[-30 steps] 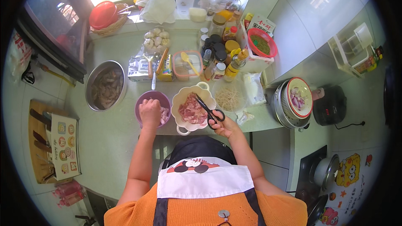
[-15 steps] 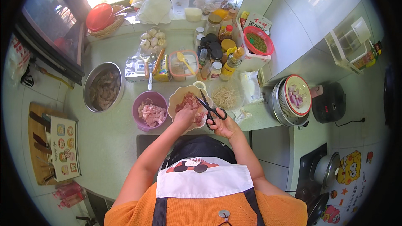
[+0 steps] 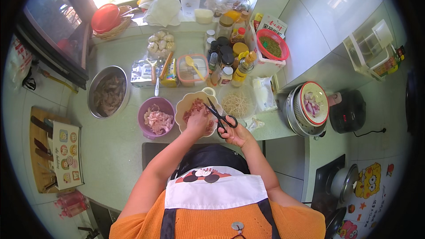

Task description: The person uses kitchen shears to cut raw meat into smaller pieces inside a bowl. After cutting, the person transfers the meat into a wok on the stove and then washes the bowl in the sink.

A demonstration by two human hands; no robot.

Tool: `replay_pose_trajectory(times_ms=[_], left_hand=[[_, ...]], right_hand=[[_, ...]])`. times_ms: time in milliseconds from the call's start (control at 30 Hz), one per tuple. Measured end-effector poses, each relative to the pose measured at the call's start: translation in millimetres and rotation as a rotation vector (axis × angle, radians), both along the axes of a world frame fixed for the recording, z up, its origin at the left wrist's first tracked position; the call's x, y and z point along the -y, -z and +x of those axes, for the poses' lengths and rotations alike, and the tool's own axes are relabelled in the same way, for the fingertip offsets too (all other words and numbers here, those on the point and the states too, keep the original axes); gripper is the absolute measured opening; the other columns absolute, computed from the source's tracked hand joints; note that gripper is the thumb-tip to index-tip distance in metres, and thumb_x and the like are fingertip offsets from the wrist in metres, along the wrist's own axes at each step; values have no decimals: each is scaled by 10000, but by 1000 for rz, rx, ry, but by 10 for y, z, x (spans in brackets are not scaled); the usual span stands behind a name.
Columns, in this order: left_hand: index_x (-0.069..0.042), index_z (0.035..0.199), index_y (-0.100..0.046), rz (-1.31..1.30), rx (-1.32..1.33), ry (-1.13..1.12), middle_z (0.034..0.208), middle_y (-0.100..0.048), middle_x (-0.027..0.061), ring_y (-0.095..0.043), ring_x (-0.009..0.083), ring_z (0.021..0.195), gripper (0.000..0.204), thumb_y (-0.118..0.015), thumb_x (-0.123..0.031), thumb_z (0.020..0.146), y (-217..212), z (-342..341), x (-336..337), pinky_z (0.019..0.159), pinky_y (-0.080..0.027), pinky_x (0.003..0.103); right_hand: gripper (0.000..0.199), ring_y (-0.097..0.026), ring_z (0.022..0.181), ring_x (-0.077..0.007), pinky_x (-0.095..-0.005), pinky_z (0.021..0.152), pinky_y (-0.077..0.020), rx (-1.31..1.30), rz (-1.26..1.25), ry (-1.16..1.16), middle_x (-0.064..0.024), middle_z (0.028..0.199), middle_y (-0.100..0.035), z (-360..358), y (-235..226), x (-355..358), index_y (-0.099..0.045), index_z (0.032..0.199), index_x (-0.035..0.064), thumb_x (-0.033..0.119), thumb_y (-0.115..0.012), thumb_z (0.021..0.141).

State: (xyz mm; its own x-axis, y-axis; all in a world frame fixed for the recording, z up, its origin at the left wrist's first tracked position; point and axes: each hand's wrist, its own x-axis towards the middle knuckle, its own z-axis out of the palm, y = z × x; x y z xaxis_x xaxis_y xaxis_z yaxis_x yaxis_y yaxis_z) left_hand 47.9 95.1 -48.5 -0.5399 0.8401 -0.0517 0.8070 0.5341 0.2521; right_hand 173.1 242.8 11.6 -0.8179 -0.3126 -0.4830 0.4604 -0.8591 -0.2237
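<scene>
In front of me stands a cream scalloped bowl (image 3: pixel 179 116) holding reddish cut meat (image 3: pixel 194 107). My left hand (image 3: pixel 197 122) reaches into it, its fingers bent down and closed at the meat, the fingertips partly hidden. My right hand (image 3: pixel 235 135) grips black-handled scissors (image 3: pixel 219 116) by their loops. Their blades are slightly apart and point up and left over the bowl's right side, close to my left hand. Just left of that bowl sits a purple bowl (image 3: pixel 141 118) with pale pink meat pieces (image 3: pixel 158 119).
A steel basin (image 3: pixel 127 98) with shrimp stands farther left. Behind the bowls are a lidded container (image 3: pixel 180 79) with a yellow spoon (image 3: pixel 191 63), garlic heads (image 3: pixel 160 43) and several bottles (image 3: pixel 242 68). Bean sprouts (image 3: pixel 235 103) lie right; stacked colanders (image 3: pixel 295 114) stand beyond.
My left hand has shifted slightly within the cream bowl. The scissors remain in my right hand, at nearly the same spot and angle. The whole view has moved a little.
</scene>
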Motion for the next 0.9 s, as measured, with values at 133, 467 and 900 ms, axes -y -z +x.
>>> replay_pose_trajectory(times_ms=[133,467,900], left_hand=[[-85,988,-620,27,183,-82,965,-564,147,-582,314,864,278,-571,-206,743,-202,-130,138,749,-477,407],[-16,968,-572,869,1559,-550,855,-616,63,-607,138,766,158,-592,-77,824,-473,-486,540,688,-517,270],[18,1184,-466,1123,1926,-541,1068,-587,146,-603,252,968,356,-477,41,830,-593,-505,750,808,-526,325]], right_hand=[[450,-456,550,-108,-152,354,-356,20,26,3,-63,805,-487,-5,33,-6,-465,1198,106,433,-493,889],[403,-466,516,-93,-151,330,-336,-2,194,-75,-58,778,-537,-55,66,48,-509,1152,115,415,-512,883],[413,-451,520,-98,-141,341,-346,23,-78,26,-56,783,-521,-42,-11,118,-505,1158,112,418,-511,882]])
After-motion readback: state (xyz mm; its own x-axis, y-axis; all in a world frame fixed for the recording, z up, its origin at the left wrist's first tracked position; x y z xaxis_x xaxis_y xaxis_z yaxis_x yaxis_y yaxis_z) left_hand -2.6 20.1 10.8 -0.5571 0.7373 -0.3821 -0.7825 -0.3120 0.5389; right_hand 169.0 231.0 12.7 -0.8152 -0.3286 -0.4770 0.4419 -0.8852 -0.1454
